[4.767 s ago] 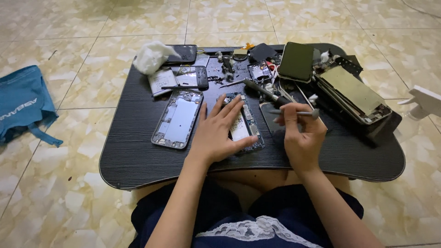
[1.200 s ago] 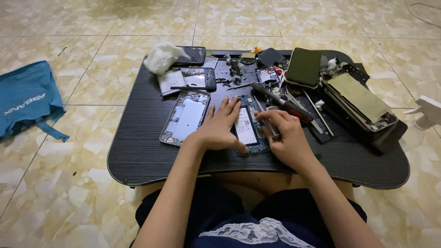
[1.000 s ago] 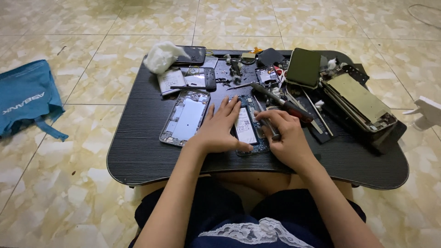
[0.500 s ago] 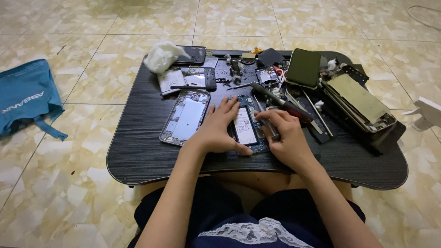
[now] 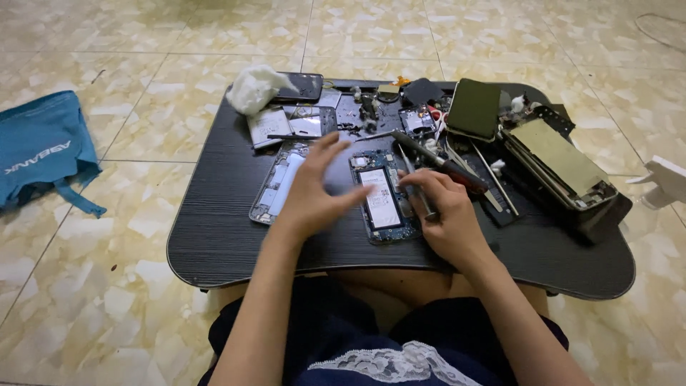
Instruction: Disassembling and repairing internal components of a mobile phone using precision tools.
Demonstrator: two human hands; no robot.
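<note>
An opened phone (image 5: 381, 198) with a blue circuit board and a white battery lies face down in the middle of the low black table (image 5: 214, 236). My left hand (image 5: 314, 193) hovers just left of it with fingers spread and holds nothing; it is blurred. Beneath that hand lies a silver phone chassis (image 5: 271, 187). My right hand (image 5: 446, 218) rests at the opened phone's right edge, closed on a thin metal tool (image 5: 416, 187) whose tip touches the phone's side.
A black-and-red screwdriver (image 5: 439, 163) lies behind my right hand. The table's back holds a white cloth (image 5: 251, 87), a dark phone (image 5: 300, 86), loose parts and a dark green phone (image 5: 473, 107). Stacked phones (image 5: 564, 161) sit at right. A blue bag (image 5: 43, 146) lies on the tiled floor.
My left hand has lifted off the opened phone and swung left with its fingers spread, which uncovers the battery. My right hand stays at the phone's edge with the tool.
</note>
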